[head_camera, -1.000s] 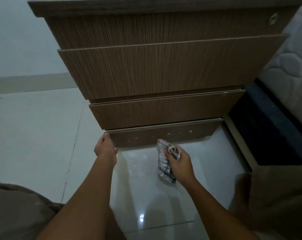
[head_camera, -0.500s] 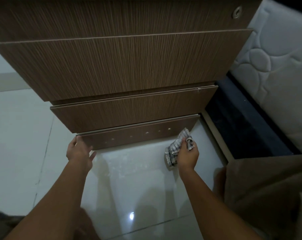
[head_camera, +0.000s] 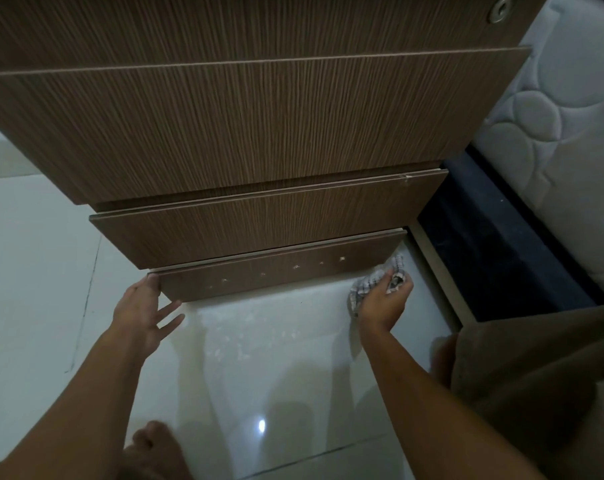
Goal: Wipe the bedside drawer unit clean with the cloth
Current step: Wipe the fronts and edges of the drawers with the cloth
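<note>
The brown wood-grain drawer unit (head_camera: 259,133) fills the upper view, its drawer fronts stepped outward. At the bottom, a dark kickboard (head_camera: 259,277) with small pale marks meets the floor. My right hand (head_camera: 383,299) is closed around a crumpled checked cloth (head_camera: 366,282), which is pressed at the kickboard's right end, down by the floor. My left hand (head_camera: 141,313) rests against the kickboard's left corner, thumb on the edge and fingers spread, holding nothing.
Glossy white floor tiles (head_camera: 276,375) lie in front, dusty near the unit. To the right of the unit are a white quilted mattress (head_camera: 563,126) and its dark bed base (head_camera: 494,244). Brown fabric (head_camera: 543,382) covers my right knee; a bare foot (head_camera: 155,448) is below.
My right hand has carried the cloth from the middle of the floor rightward and up to the kickboard's right end. The view has moved closer to the unit. My left hand stays at the left corner.
</note>
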`<state>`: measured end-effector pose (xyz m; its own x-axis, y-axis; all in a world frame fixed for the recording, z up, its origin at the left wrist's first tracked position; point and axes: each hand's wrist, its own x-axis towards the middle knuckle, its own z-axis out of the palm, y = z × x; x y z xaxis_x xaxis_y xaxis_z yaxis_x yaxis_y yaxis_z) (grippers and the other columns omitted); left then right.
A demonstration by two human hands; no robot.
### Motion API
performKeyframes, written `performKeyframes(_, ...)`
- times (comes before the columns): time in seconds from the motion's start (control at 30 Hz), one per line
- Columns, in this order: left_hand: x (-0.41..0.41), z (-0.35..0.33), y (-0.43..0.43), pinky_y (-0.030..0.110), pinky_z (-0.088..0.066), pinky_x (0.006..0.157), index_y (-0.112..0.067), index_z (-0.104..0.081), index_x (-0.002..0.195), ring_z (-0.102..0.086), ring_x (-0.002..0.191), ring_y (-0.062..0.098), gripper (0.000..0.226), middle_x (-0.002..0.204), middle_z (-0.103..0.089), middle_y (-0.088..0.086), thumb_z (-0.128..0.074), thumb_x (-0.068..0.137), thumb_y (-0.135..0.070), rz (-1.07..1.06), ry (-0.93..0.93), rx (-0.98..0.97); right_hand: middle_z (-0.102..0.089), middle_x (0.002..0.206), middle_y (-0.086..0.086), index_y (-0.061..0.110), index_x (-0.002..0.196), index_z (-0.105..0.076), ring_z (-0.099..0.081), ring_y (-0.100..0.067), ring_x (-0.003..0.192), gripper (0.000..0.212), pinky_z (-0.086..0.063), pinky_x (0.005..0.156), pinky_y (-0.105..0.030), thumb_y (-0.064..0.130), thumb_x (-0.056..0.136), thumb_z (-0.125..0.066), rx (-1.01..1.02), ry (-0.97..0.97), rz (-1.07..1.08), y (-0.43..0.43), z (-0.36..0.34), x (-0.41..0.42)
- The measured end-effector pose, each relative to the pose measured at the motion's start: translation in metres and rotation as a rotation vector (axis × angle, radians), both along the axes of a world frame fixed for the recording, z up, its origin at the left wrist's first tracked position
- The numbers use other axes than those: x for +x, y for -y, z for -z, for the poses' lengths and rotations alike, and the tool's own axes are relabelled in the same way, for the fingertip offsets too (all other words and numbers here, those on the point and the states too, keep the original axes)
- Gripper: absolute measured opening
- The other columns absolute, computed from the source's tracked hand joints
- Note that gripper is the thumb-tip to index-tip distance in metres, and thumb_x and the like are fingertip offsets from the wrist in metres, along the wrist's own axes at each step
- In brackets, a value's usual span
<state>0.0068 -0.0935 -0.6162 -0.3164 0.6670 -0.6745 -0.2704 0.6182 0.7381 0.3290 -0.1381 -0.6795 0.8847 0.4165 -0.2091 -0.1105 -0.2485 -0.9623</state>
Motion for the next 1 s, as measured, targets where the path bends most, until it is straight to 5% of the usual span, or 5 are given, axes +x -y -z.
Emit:
performKeyframes(0.1, -0.001, -0.003, 0.0, 0.047, -0.051, 0.095, -0.029, -0.058, 0.113, -0.061, 0.11, 0.028, 0.018, 0.107, -0.06, -0.004, -0.045, 0.1, -0.029, 0.047, -0.006, 0.007, -0.05, 0.142, -0.007, 0.025, 0.143, -0.039, -0.049, -0.024, 0.128, 0.041, -0.035, 0.092, -0.02, 0.035, 0.103, -0.038, 0.033, 0.006, 0.003, -0.016, -0.002, 0.002)
performKeyframes(0.2, -0.002, -0.004, -0.001, 0.048, -0.051, 0.095, -0.029, -0.055, 0.116, -0.06, 0.111, 0.03, 0.018, 0.118, -0.056, -0.002, -0.044, 0.101, -0.03, 0.06, -0.021, 0.004, -0.039, 0.151, -0.003, 0.031, 0.151, -0.024, -0.04, -0.022, 0.136, 0.047, -0.028, 0.095, -0.016, 0.036, 0.105, -0.033, 0.045, -0.051, -0.051, -0.036, -0.005, -0.003)
performKeyframes(0.33, -0.004, -0.002, -0.001, 0.048, -0.053, 0.092, -0.029, -0.055, 0.118, -0.061, 0.111, 0.031, 0.021, 0.122, -0.054, -0.003, -0.045, 0.1, -0.032, 0.055, -0.034, -0.003, -0.036, 0.153, -0.01, 0.031, 0.154, -0.006, -0.041, -0.028, 0.135, 0.057, -0.032, 0.104, -0.026, 0.03, 0.105, -0.034, -0.02, -0.059, -0.086, -0.049, 0.001, -0.026)
performKeyframes(0.53, -0.005, -0.002, -0.001, 0.045, -0.055, 0.083, -0.027, -0.053, 0.13, -0.063, 0.106, 0.029, 0.033, 0.128, -0.055, -0.003, -0.049, 0.098, -0.033, 0.042, -0.055, -0.022, -0.037, 0.151, -0.015, 0.028, 0.154, 0.001, -0.046, -0.03, 0.133, 0.072, -0.04, 0.108, -0.043, 0.016, 0.099, -0.044, -0.059, 0.109, -0.212, -0.048, 0.026, -0.069)
performKeyframes(1.0, -0.011, -0.009, -0.003, 0.044, -0.053, 0.085, -0.026, -0.057, 0.116, -0.058, 0.109, 0.027, 0.022, 0.121, -0.056, -0.003, -0.05, 0.098, -0.037, 0.12, -0.214, -0.05, -0.037, 0.151, -0.018, 0.022, 0.154, -0.001, -0.048, -0.028, 0.131, 0.072, -0.044, 0.103, -0.041, 0.023, 0.097, -0.046, -0.144, 0.291, -0.559, -0.026, 0.039, -0.164)
